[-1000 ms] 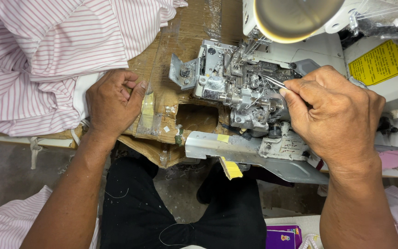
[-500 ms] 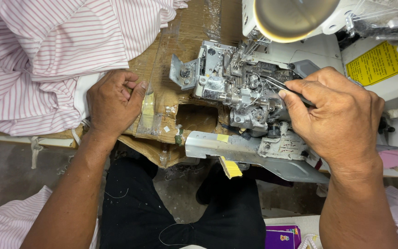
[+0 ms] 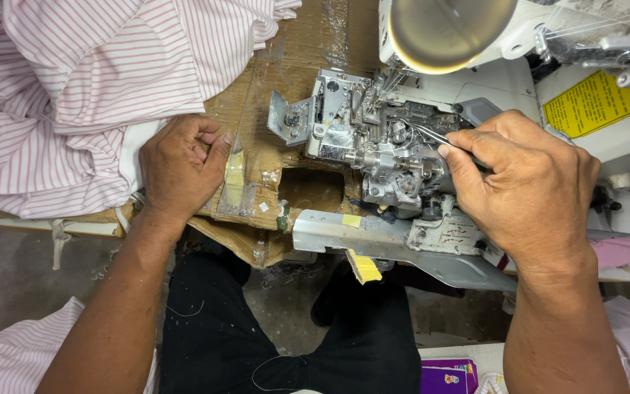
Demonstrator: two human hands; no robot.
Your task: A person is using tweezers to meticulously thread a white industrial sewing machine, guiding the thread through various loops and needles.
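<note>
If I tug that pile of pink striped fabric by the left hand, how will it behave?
The striped fabric lies in soft folds and creases, so it probably flops and drags rather than slides as one piece. It looks thin, likely light for its bulk. Part lies under the left hand on the cardboard-covered table, so it may catch there.

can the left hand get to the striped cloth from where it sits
Probably yes. The left hand rests curled on the taped cardboard tabletop, right at the edge of the pink striped cloth, and nothing lies between them. The right hand is away at the open sewing machine, holding tweezers.
</note>
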